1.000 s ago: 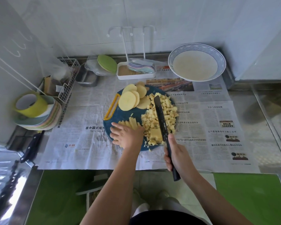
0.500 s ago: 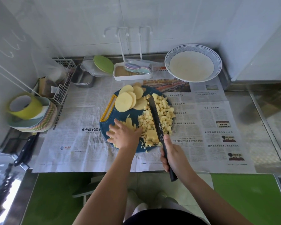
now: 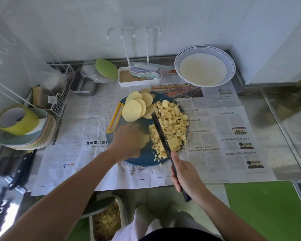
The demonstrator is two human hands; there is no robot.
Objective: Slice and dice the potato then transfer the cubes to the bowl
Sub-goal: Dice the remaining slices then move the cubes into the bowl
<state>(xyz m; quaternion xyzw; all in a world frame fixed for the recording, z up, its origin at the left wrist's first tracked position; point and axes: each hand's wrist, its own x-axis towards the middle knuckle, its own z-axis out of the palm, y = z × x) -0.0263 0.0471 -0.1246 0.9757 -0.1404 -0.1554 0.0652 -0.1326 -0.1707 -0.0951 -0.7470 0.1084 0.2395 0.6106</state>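
Dicing step: right hand point(image 3: 186, 174) grips knife point(image 3: 161, 133) against cubes point(image 3: 172, 122) on board point(image 3: 146, 159)'s right, left hand point(image 3: 129, 141) blurred at board's left, hold unclear; next, likely stack uncut slices point(image 3: 134, 108) from board's back; bowl point(image 3: 230, 58) beyond board.

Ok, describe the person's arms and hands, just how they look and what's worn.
Left arm and right arm are bare up to the frame edge, no sleeves. Left hand and right hand are ungloved; no watch, bracelet or ring shows, though the left hand is blurred.
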